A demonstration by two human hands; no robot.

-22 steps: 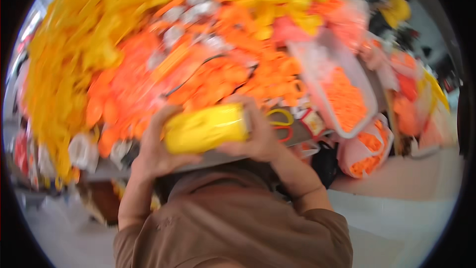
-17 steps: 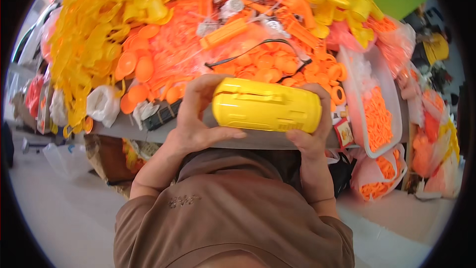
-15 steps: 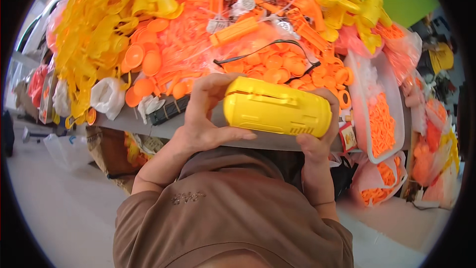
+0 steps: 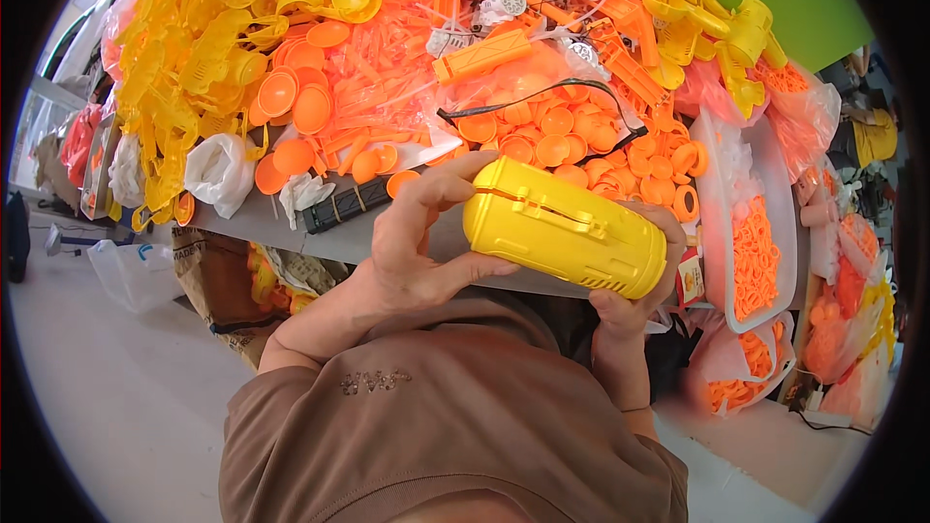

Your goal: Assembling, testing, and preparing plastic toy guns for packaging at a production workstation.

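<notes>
Between my two hands is a yellow plastic cylindrical shell [image 4: 562, 232], held over the table's near edge. It lies nearly level, tilted down to the right, with a dark seam gap along its top. My left hand [image 4: 412, 242] curls round its left end, thumb below and fingers above. Round the right end, my right hand [image 4: 644, 281] has its thumb underneath, and its other fingers are partly hidden behind the shell. Beyond the shell lie many round orange plastic caps [image 4: 557, 122] and a black strap [image 4: 542, 89].
Yellow plastic parts [image 4: 208, 68] are heaped at the far left. Orange strips [image 4: 373, 48] and white motor-like pieces [image 4: 504, 6] lie mid-table. A translucent bin [image 4: 787, 261] of small orange rings stands at right. A white bag [image 4: 221, 174] and black bar [image 4: 344, 208] sit front left.
The yellow shell has shifted slightly right and down in view and tilts more to the right. Both hands keep their hold on it.
</notes>
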